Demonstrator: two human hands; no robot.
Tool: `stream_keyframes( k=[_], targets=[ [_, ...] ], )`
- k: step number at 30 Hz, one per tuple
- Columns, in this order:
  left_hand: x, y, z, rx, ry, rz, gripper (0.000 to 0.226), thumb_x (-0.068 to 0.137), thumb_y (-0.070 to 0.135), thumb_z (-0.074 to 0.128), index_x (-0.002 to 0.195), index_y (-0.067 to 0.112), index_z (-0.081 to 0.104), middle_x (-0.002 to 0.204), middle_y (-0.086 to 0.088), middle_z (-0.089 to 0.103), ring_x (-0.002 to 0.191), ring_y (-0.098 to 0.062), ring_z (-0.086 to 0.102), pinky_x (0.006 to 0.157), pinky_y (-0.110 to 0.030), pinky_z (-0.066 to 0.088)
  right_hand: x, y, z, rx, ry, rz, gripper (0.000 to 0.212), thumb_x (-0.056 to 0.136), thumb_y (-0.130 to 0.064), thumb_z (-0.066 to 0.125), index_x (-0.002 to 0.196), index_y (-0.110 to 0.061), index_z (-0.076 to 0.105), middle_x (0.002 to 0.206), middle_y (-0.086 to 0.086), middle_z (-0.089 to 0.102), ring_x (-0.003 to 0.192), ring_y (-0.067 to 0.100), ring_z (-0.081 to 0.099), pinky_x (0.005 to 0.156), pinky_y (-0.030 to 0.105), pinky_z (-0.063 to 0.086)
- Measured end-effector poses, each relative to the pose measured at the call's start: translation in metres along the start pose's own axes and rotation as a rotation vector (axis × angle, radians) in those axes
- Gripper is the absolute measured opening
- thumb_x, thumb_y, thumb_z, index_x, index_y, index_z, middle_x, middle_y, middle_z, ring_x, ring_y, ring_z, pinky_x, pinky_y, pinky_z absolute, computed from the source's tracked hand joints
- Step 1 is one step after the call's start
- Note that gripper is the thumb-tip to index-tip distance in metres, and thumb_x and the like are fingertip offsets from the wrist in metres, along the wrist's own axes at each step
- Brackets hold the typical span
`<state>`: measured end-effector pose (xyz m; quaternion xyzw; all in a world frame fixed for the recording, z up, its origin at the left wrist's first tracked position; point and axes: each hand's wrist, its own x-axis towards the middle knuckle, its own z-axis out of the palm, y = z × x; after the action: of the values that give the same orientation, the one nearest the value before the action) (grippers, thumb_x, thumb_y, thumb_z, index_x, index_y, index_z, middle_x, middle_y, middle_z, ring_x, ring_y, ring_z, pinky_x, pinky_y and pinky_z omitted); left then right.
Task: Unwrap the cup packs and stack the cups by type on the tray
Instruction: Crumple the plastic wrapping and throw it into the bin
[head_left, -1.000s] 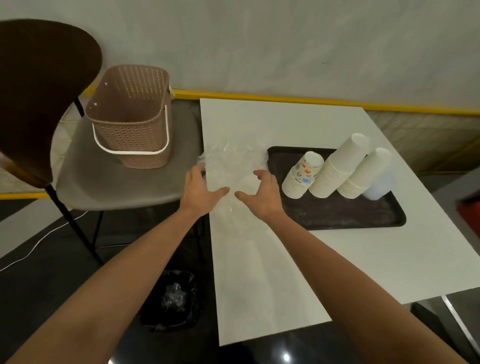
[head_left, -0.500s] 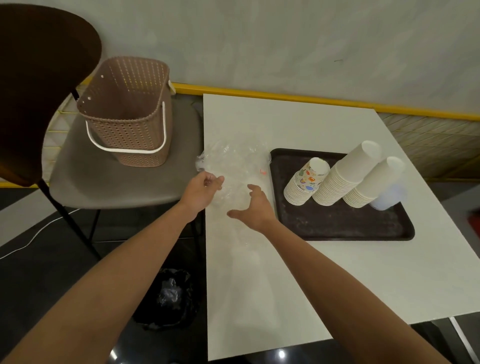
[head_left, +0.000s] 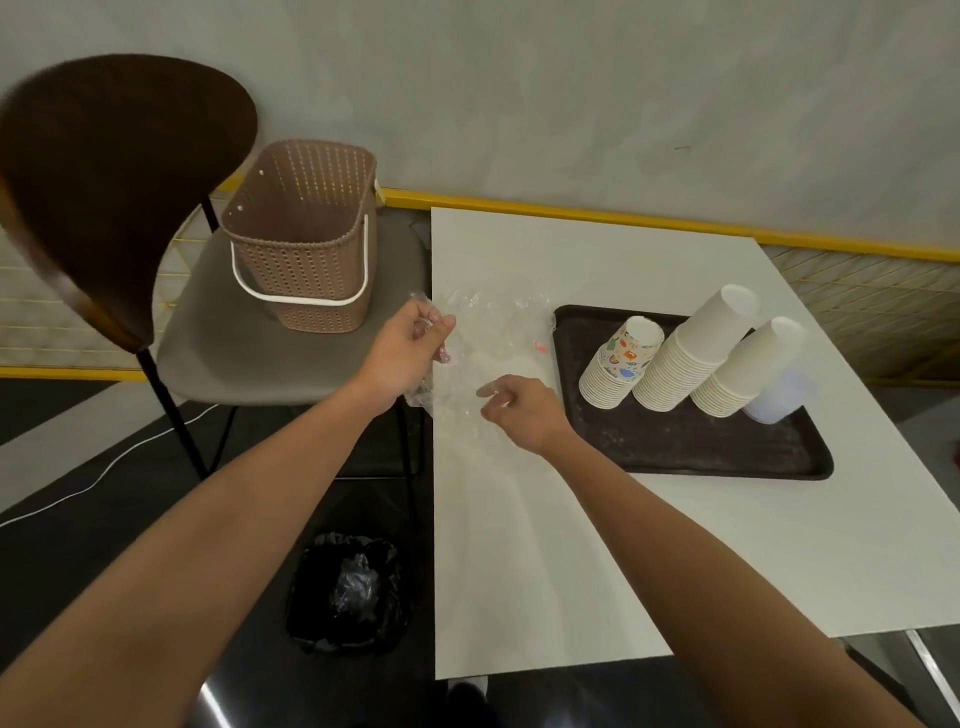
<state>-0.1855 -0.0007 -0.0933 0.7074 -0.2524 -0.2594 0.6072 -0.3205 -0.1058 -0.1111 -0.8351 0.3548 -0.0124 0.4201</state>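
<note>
Brown perforated plastic basket (head_left: 306, 234) on grey chair seat (head_left: 234, 353); black-bagged bin (head_left: 353, 587) on floor. Left hand (head_left: 405, 353): fingers curled tight on crumpled clear plastic wrapping (head_left: 493, 332). Right hand (head_left: 524, 410) half-curled over same film; pinching or not, cannot tell. Paper cup stacks (head_left: 691, 353) leaning on dark rectangular tray (head_left: 701, 447). Likely step: clearing wrappers; next needs film bunched, binned.

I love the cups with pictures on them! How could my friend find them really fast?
On the white table sits a dark tray. Cup stacks sit in a row on it, and the picture cups are the stack at the left end. Only they have colourful drawings; the two stacks beside them are plain white.
</note>
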Motion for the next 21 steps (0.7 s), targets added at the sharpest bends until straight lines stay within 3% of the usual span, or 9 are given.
stream_keyframes(
  k=[3, 7, 11, 14, 16, 21],
  targets=[
    [-0.004, 0.003, -0.009, 0.049, 0.124, 0.031, 0.015, 0.093, 0.029, 0.056, 0.082, 0.020, 0.049, 0.071, 0.004, 0.051, 0.061, -0.010, 0.048, 0.062, -0.026, 0.042, -0.008, -0.003, 0.002, 0.004, 0.048, -0.082, 0.019, 0.091, -0.010, 0.056, 0.102, -0.015, 0.071, 0.090, -0.004, 0.063, 0.085, 0.013, 0.056, 0.071, 0.017, 0.039],
    [-0.010, 0.008, -0.020, 0.261, 0.399, -0.014, 0.018, 0.095, 0.032, 0.051, 0.097, 0.014, 0.049, 0.088, 0.002, 0.059, 0.077, -0.014, 0.053, 0.072, -0.029, 0.040, -0.014, -0.009, 0.002, 0.013, 0.060, -0.134, 0.020, 0.095, -0.019, 0.052, 0.099, -0.013, 0.071, 0.087, 0.000, 0.066, 0.080, 0.010, 0.054, 0.058, 0.014, 0.036],
    [-0.025, 0.011, -0.026, 0.588, 0.623, 0.198, 0.031, 0.091, 0.036, 0.057, 0.110, 0.013, 0.051, 0.108, -0.005, 0.056, 0.104, -0.024, 0.047, 0.086, -0.032, 0.034, -0.014, -0.012, 0.005, 0.046, 0.072, -0.122, 0.025, 0.098, -0.017, 0.045, 0.095, -0.012, 0.069, 0.075, -0.002, 0.062, 0.073, 0.012, 0.055, 0.053, 0.006, 0.037],
    [-0.043, 0.012, -0.024, 0.869, 0.521, 0.509, 0.036, 0.087, 0.041, 0.061, 0.112, 0.014, 0.056, 0.112, -0.006, 0.055, 0.105, -0.026, 0.045, 0.085, -0.033, 0.029, -0.014, -0.017, 0.007, 0.132, 0.070, -0.105, 0.025, 0.098, -0.015, 0.042, 0.096, -0.008, 0.066, 0.069, -0.002, 0.058, 0.058, 0.010, 0.053, 0.047, 0.007, 0.038],
    [-0.049, 0.007, -0.020, 0.945, 0.393, 0.623, 0.041, 0.085, 0.048, 0.060, 0.115, 0.020, 0.057, 0.114, -0.002, 0.057, 0.109, -0.023, 0.045, 0.088, -0.034, 0.027, -0.013, -0.021, 0.008, 0.138, 0.067, -0.142, 0.024, 0.099, -0.017, 0.042, 0.098, -0.011, 0.065, 0.067, -0.006, 0.057, 0.056, 0.007, 0.050, 0.054, 0.015, 0.040],
    [-0.047, -0.004, -0.018, 1.012, 0.227, 0.523, 0.070, 0.076, 0.072, 0.050, 0.130, 0.028, 0.050, 0.132, 0.007, 0.053, 0.127, -0.014, 0.042, 0.108, -0.036, 0.013, -0.012, -0.031, 0.010, 0.239, 0.042, -0.230, 0.021, 0.099, -0.016, 0.042, 0.100, -0.012, 0.063, 0.078, -0.001, 0.062, 0.065, 0.005, 0.054, 0.067, 0.023, 0.041]
  ],
)
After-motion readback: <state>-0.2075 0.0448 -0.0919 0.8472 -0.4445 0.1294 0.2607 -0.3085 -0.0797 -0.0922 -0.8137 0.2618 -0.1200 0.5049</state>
